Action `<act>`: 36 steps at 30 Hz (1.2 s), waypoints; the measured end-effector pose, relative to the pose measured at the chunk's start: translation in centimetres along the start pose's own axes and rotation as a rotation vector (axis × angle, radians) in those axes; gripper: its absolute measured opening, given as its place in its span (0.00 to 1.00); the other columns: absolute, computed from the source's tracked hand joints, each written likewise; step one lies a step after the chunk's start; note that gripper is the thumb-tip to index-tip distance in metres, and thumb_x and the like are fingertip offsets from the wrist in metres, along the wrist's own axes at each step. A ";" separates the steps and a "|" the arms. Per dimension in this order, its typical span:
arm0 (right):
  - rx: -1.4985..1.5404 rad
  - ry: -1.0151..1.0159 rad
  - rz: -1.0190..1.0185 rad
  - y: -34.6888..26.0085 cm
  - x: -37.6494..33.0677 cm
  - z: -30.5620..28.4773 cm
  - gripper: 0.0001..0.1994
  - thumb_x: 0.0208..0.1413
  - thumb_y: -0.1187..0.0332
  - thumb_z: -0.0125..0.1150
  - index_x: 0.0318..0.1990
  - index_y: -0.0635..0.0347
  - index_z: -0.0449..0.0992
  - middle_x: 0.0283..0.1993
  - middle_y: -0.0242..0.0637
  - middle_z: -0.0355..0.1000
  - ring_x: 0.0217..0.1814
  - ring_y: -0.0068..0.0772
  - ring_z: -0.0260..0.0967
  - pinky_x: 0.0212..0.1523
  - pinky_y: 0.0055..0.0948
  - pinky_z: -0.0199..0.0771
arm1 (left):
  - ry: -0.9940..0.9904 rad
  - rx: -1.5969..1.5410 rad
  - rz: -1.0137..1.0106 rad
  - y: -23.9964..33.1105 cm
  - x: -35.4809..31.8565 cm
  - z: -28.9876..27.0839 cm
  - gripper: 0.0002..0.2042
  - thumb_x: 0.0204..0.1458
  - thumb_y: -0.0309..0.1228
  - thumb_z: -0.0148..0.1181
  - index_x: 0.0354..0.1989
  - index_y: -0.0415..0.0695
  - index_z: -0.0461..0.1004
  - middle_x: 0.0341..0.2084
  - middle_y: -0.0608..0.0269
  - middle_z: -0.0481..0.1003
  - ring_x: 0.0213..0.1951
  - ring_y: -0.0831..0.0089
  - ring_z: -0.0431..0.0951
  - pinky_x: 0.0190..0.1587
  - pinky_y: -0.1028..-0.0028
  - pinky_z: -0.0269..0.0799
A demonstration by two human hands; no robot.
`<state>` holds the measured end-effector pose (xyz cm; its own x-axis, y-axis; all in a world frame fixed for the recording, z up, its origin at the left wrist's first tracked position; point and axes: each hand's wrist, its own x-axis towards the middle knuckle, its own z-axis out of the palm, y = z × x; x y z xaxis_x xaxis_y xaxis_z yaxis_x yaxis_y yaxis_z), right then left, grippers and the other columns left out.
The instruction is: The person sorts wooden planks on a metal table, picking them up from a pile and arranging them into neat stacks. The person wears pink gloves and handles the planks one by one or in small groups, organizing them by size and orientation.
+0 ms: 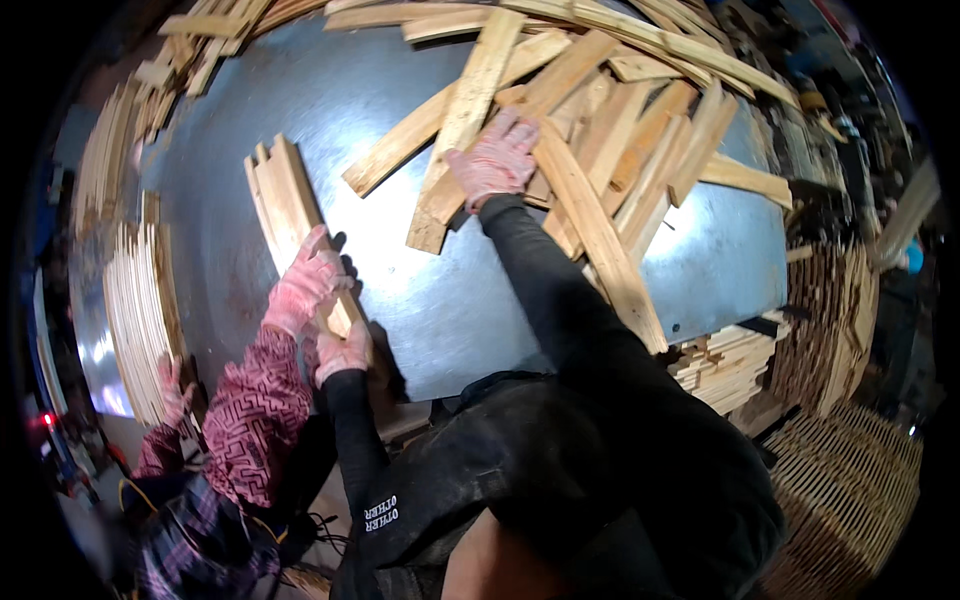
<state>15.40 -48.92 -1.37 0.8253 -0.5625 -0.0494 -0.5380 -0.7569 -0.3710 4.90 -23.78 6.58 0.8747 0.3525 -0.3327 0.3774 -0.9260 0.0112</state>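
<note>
My left hand (343,352), in a pinkish-white glove, is closed around the near end of a small bundle of light wooden boards (283,205) on the metal table. A co-worker's gloved hand (303,287) rests on the same bundle, just beyond mine. My right arm reaches forward over the table. My right hand (497,157), gloved alike, lies with fingers spread on a board in a loose, crisscrossed pile. Beside it, a long pale board (466,120) slants across others, and a longer one (600,225) runs toward the near edge. The undersides of both palms are hidden.
The grey metal table (420,300) spans the view. A co-worker in a patterned hood (262,425) stands close at my left, other hand (175,388) by a neat stack of thin slats (138,310). More wood stacks (825,320) stand at the right, with a slatted pile (845,490) below.
</note>
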 end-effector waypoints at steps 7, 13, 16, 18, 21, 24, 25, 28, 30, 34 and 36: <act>0.375 -0.157 0.208 1.8 -1.7 -5.8 0.56 0.42 0.59 0.72 0.72 0.61 0.37 0.74 0.59 0.35 0.75 0.62 0.41 0.68 0.45 0.57 | 0.033 -1.052 0.445 4.8 -6.6 4.0 0.37 0.51 0.39 0.64 0.66 0.33 0.56 0.53 0.38 0.70 0.58 0.46 0.69 0.58 0.62 0.68; 1.173 -0.750 0.152 11.6 -14.4 -13.5 0.54 0.31 0.82 0.62 0.73 0.62 0.43 0.75 0.47 0.44 0.75 0.40 0.45 0.70 0.34 0.54 | 0.069 -0.301 0.342 16.0 3.5 8.3 0.44 0.44 0.44 0.69 0.65 0.37 0.51 0.58 0.38 0.66 0.58 0.48 0.70 0.57 0.55 0.68; 0.877 -0.613 -0.305 16.7 -15.1 -17.0 0.55 0.32 0.74 0.69 0.73 0.54 0.46 0.72 0.52 0.51 0.74 0.51 0.49 0.74 0.39 0.46 | -0.128 -0.175 0.340 17.4 4.7 11.3 0.44 0.44 0.41 0.67 0.65 0.41 0.45 0.54 0.39 0.70 0.52 0.46 0.75 0.52 0.53 0.71; 0.917 -0.538 -0.302 18.8 -13.8 -19.7 0.55 0.33 0.77 0.68 0.74 0.53 0.44 0.74 0.52 0.49 0.74 0.52 0.50 0.73 0.42 0.51 | -0.210 -0.346 0.316 17.9 4.5 13.3 0.35 0.46 0.42 0.67 0.60 0.39 0.59 0.44 0.45 0.77 0.42 0.56 0.80 0.44 0.57 0.74; 1.255 -0.484 -0.072 20.0 -10.8 -22.3 0.52 0.36 0.80 0.61 0.74 0.55 0.43 0.71 0.48 0.55 0.64 0.47 0.63 0.61 0.38 0.72 | -0.619 -0.764 0.194 16.2 2.5 12.6 0.21 0.47 0.39 0.68 0.43 0.36 0.76 0.31 0.58 0.79 0.28 0.69 0.79 0.24 0.69 0.73; 1.696 -0.532 -0.119 22.0 -7.3 -20.0 0.49 0.41 0.81 0.58 0.74 0.58 0.43 0.56 0.41 0.64 0.44 0.30 0.68 0.47 0.30 0.78 | -0.589 -1.323 0.229 12.6 0.7 14.7 0.18 0.48 0.31 0.64 0.45 0.34 0.73 0.35 0.60 0.79 0.33 0.71 0.79 0.32 0.70 0.77; 1.786 -0.534 -0.139 21.8 -7.0 -19.2 0.48 0.42 0.81 0.58 0.74 0.58 0.43 0.55 0.41 0.65 0.43 0.30 0.69 0.46 0.29 0.78 | -0.620 -1.482 0.247 11.3 -0.5 14.6 0.17 0.49 0.28 0.61 0.47 0.33 0.71 0.36 0.57 0.78 0.36 0.70 0.80 0.39 0.70 0.77; 1.451 -0.644 -0.121 16.2 -8.5 -18.3 0.49 0.45 0.76 0.63 0.74 0.61 0.39 0.58 0.48 0.64 0.48 0.36 0.69 0.52 0.30 0.75 | -0.681 -1.599 0.270 8.5 -7.4 11.3 0.22 0.55 0.34 0.53 0.57 0.34 0.65 0.43 0.52 0.76 0.40 0.67 0.80 0.45 0.70 0.78; 0.904 -0.359 -0.320 12.6 -11.9 -12.4 0.50 0.47 0.70 0.64 0.73 0.65 0.36 0.71 0.61 0.49 0.71 0.56 0.54 0.68 0.38 0.59 | -0.773 -1.713 0.522 7.0 -10.9 12.1 0.29 0.57 0.37 0.56 0.65 0.39 0.58 0.52 0.54 0.73 0.50 0.64 0.77 0.49 0.66 0.78; 0.802 -0.582 -0.391 11.5 -15.6 -9.8 0.35 0.59 0.52 0.54 0.70 0.63 0.56 0.73 0.60 0.46 0.74 0.58 0.48 0.71 0.38 0.53 | -0.822 -1.921 0.118 6.2 -13.4 13.4 0.31 0.53 0.32 0.63 0.65 0.41 0.59 0.52 0.52 0.72 0.49 0.58 0.78 0.47 0.59 0.80; 0.507 -0.261 -0.615 12.7 -15.1 -13.9 0.37 0.58 0.47 0.56 0.68 0.63 0.59 0.72 0.53 0.51 0.74 0.54 0.50 0.72 0.41 0.51 | -0.913 -1.865 0.154 4.3 -13.3 12.9 0.29 0.52 0.29 0.63 0.62 0.40 0.61 0.48 0.50 0.73 0.44 0.57 0.79 0.41 0.58 0.82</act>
<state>-6.30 -54.62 7.53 0.9932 0.0435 0.1080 0.1113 -0.6270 -0.7710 -9.02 -34.22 -1.12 0.7761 -0.3908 -0.4949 0.6305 0.4839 0.6068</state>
